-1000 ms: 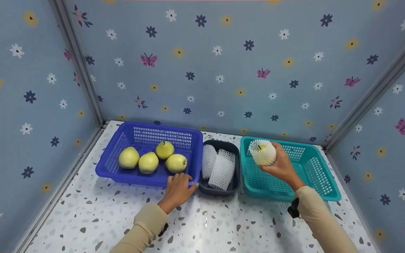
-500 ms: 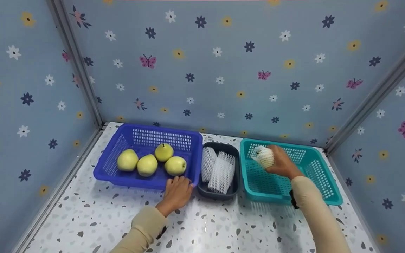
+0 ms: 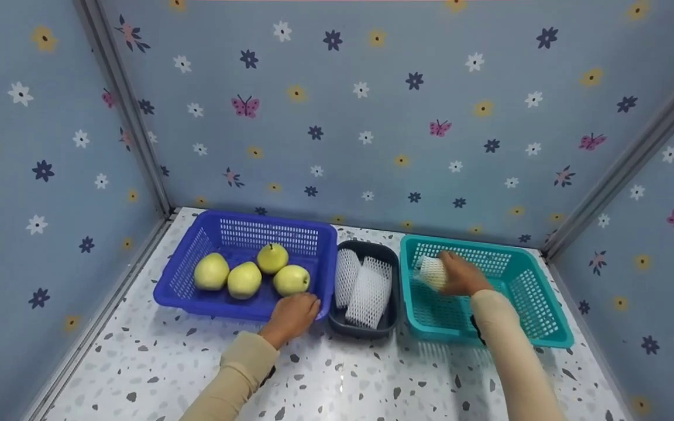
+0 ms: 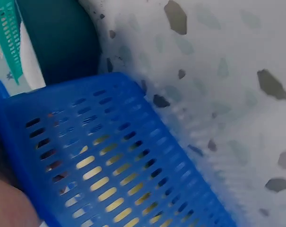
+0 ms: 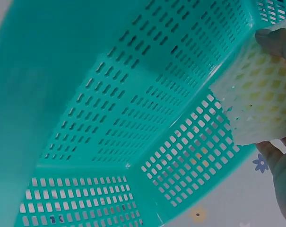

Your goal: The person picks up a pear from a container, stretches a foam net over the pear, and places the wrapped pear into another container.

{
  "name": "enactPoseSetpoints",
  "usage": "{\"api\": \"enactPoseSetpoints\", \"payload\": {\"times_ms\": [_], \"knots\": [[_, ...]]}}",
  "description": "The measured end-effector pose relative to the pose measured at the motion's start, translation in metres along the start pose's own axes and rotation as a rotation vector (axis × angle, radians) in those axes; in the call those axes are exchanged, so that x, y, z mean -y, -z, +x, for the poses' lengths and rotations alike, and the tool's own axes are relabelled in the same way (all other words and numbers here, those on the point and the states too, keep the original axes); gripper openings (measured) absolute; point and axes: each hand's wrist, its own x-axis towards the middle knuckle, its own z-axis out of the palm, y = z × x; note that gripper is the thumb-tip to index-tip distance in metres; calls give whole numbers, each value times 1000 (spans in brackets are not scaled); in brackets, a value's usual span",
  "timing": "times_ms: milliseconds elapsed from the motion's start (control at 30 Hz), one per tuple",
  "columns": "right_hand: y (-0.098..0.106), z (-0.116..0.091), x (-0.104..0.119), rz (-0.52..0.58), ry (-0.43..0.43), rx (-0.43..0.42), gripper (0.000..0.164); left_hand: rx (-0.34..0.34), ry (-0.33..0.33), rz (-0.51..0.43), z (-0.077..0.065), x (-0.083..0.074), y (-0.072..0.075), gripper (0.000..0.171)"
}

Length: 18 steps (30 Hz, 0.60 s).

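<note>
My right hand (image 3: pixel 461 276) holds a yellow-green pear in a white foam net sleeve (image 3: pixel 433 273), down inside the teal basket (image 3: pixel 489 342). In the right wrist view the thumb and fingers lie around the sleeved pear (image 5: pixel 261 94), whose open sleeve end points into the basket. The fingers of my left hand (image 3: pixel 291 317) are curled over the front rim of the blue basket (image 3: pixel 220 313), near its right corner; their tips are hidden. Several bare pears (image 3: pixel 244 280) lie in the blue basket. In the left wrist view only a bit of the left hand (image 4: pixel 10 203) shows at the rim.
Between the two baskets stands a small dark grey bin (image 3: pixel 360 332) with several white foam net sleeves (image 3: pixel 369 292). All three containers stand on a speckled white table (image 3: pixel 337 380). Flower-patterned panels (image 3: pixel 337 117) close off the back and both sides.
My right hand has lowered the sleeved pear into the teal basket and tilted it to the left. The left hand stays on the blue basket's rim. The view has shifted slightly.
</note>
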Motion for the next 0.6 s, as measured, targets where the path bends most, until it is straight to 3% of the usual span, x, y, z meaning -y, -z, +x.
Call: {"api": "enactPoseSetpoints", "payload": {"times_ms": [200,367,600], "knots": [[-8,1,2,-56,-1,30,76,-115,-11,47,-8,1,-10,34],[-11,7,3,-101,-14,53,74,-113,10,56,-9,1,-11,33],[-16,12,9,-206,-11,168,72,-117,7,90,-2,0,-9,32]]}}
